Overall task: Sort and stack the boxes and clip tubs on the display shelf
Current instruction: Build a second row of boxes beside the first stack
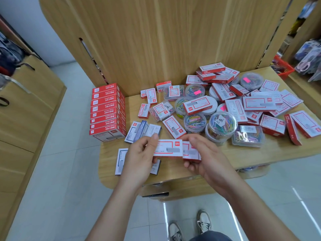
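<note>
My left hand (140, 159) pinches a red-and-white staple box (167, 148) just above the front of the wooden display shelf (231, 155). My right hand (206, 159) grips a second red-and-white box (191, 152) that butts against the first one's right end. A tall stack of red boxes (107, 111) stands at the shelf's back left corner. Round clear tubs of coloured paper clips (223, 122) cluster in the middle. Loose red-and-white boxes (258, 103) lie scattered and piled over the right half.
Blue-and-white boxes (137, 131) lie left of my hands, another one (120, 160) at the front left edge. A flat clear clip case (247, 138) sits right of the tubs. A wooden back panel (156, 40) rises behind. A red basket (283, 66) stands far right.
</note>
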`<state>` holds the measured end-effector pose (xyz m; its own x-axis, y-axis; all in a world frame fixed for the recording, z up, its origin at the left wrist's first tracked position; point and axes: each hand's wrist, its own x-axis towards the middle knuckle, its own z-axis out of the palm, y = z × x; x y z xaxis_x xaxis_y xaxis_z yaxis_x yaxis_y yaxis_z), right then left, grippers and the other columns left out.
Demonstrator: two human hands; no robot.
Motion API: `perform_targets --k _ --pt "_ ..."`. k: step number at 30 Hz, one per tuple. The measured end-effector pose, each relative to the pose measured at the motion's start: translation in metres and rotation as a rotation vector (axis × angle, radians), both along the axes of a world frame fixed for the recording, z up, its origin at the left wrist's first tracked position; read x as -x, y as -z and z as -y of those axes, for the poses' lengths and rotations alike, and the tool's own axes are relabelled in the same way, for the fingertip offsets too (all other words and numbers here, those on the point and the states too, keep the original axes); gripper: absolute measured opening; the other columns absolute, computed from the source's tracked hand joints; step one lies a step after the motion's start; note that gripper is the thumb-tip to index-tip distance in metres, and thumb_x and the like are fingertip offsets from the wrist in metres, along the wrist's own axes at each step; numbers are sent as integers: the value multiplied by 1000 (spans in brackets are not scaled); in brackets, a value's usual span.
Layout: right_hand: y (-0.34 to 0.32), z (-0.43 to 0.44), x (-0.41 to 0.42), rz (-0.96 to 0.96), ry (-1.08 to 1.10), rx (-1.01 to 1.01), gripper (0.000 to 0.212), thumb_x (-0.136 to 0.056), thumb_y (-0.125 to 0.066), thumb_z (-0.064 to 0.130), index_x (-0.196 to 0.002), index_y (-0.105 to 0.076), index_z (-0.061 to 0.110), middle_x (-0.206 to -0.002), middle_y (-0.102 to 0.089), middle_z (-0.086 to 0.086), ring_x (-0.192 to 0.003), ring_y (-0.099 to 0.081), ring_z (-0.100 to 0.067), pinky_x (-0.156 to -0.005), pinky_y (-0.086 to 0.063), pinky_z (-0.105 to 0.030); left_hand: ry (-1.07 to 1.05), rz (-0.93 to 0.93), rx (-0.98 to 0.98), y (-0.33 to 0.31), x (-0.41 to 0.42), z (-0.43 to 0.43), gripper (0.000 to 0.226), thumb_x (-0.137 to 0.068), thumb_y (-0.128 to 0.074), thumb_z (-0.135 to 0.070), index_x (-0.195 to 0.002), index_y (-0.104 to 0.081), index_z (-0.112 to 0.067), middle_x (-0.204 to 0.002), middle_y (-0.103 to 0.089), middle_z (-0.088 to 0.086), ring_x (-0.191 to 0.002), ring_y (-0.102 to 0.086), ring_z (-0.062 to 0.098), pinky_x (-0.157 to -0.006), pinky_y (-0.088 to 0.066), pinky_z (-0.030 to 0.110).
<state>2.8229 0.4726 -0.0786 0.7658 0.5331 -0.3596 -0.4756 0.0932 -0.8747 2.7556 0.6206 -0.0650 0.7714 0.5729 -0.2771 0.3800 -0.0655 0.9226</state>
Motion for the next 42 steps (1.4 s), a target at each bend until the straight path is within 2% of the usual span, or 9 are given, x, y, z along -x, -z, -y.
perform_targets --k 5,10,13,19,26,32,37,40,42 --pt "7 1 3 49 -29 15 11 -95 -56 22 -98 -60 13 -82 -56 -8 -60 -48 -16 -60 -38 -30 137 15 -581 10 -3 13 21 -92 -47 -46 -82 -49 -28 -53 -56 -2 -54 -49 10 -51 -34 21" --pt "10 12 2 57 76 94 10 -95 -55 15 -103 -59 19 -77 -59 -8 -52 -49 -17 -50 -39 -26 164 73 -795 8 -33 -2 16 -90 -54 -39 -92 -57 -23 -87 -63 -8 -85 -54 17 -72 -40 33" --pt "11 17 3 60 110 105 12 -95 -54 13 -105 -60 18 -76 -61 -7 -51 -50 -18 -52 -38 -31 322 -102 -979 12 -56 -8 38 -82 -61 -51 -108 -54 -25 -114 -62 -5 -109 -46 21 -86 -42 37" --pt "11 25 5 61 145 76 14 -96 -48 9 -102 -61 11 -74 -63 -12 -52 -49 -18 -51 -38 -30 453 -232 -1154 10 -71 -9 60 -75 -63 -65 -119 -47 -28 -126 -56 -2 -120 -41 24 -93 -39 40" --pt "15 22 10 82 263 69 16 -96 -49 11 -97 -65 15 -69 -65 1 -54 -49 -16 -48 -43 -23 365 -231 -1080 8 -70 -7 71 -67 -67 -61 -124 -44 -25 -125 -54 4 -118 -43 29 -96 -34 42" --pt "15 15 12 114 272 49 18 -96 -52 12 -97 -68 19 -79 -70 2 -65 -56 -12 -55 -47 -24 131 18 -607 -26 -33 -2 68 -60 -73 -52 -119 -50 -31 -94 -54 -14 -99 -53 18 -89 -46 36" --pt "12 0 7 39 231 -68 22 -97 -48 9 -109 -66 8 -105 -73 -10 -93 -68 -18 -73 -56 -25 269 -89 -762 -6 -12 30 93 -51 -47 -74 -136 -42 -34 -112 -52 -6 -116 -43 18 -100 -35 30" --pt "18 0 4 102 158 -52 28 -94 -49 33 -107 -69 17 -111 -72 -8 -108 -65 -24 -95 -50 -43 244 -116 -764 1 -12 27 97 -49 -44 -77 -136 -43 -34 -118 -49 -6 -118 -37 15 -99 -29 25" --pt "20 2 4 205 82 -13 31 -88 -59 40 -107 -68 17 -109 -72 -4 -103 -66 -18 -90 -52 -35 226 -114 -773 2 -10 27 95 -49 -45 -76 -134 -44 -33 -118 -49 -6 -116 -37 15 -98 -29 25"
